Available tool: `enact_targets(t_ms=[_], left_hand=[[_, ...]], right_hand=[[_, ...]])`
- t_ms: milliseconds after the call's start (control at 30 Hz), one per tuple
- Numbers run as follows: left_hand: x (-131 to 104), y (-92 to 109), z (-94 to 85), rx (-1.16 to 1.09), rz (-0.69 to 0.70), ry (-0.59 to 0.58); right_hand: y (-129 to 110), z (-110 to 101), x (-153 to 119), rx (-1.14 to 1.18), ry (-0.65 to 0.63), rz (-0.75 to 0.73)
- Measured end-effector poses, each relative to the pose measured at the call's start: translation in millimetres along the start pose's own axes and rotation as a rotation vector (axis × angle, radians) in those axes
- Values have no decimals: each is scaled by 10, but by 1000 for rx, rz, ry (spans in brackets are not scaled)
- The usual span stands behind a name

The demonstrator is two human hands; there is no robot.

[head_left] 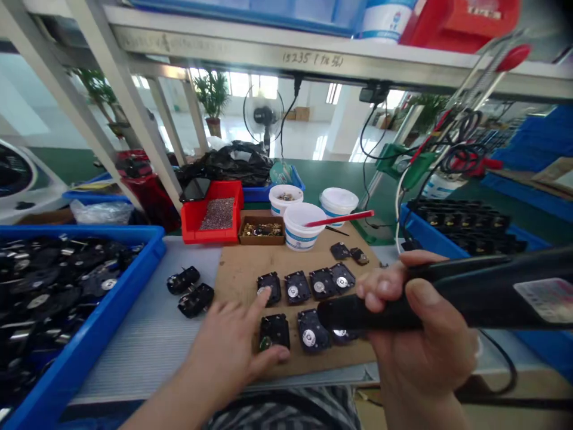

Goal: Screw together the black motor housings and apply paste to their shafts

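Note:
My left hand (233, 334) is spread over the board, its index fingertip at a black square part with a silver disc (270, 283). Its thumb reaches the lower edge of another black part (275, 329). My right hand (425, 334) is wrapped around a black electric screwdriver (380, 313) that lies sideways, its front end pointing left over the lower row. Under that end are a black part with a silver disc (310, 334) and a partly hidden one. More such parts (298, 286) form an upper row on the brown cardboard (242, 263).
A blue crate (147, 263) of black parts stands left, near two loose black pieces (196, 300). Behind are a red bin (188, 230), a small box of screws (262, 239) and a white tub (302, 239) with a red stick. A blue tray (441, 245) stands right, below a shelf (250, 48).

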State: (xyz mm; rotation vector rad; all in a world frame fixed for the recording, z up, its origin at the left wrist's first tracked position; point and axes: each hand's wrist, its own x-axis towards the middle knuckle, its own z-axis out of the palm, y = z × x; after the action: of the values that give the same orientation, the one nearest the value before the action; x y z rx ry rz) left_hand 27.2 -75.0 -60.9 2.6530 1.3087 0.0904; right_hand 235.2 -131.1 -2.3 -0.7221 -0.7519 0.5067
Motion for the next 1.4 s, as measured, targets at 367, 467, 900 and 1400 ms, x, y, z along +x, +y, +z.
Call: enact_targets(t_ms=[367, 467, 900, 1400], left_hand=[[254, 501, 185, 96, -90, -181], [224, 393, -36, 79, -97, -137], [-425, -273, -226, -77, -115, 36], [-516, -340, 633, -1052, -182, 378]], right_hand=[[-114, -166, -109, 27, -82, 33], [-78, -155, -106, 20, -94, 48], [123, 102, -234, 4, -224, 110], [396, 1246, -507, 45, -598, 379]])
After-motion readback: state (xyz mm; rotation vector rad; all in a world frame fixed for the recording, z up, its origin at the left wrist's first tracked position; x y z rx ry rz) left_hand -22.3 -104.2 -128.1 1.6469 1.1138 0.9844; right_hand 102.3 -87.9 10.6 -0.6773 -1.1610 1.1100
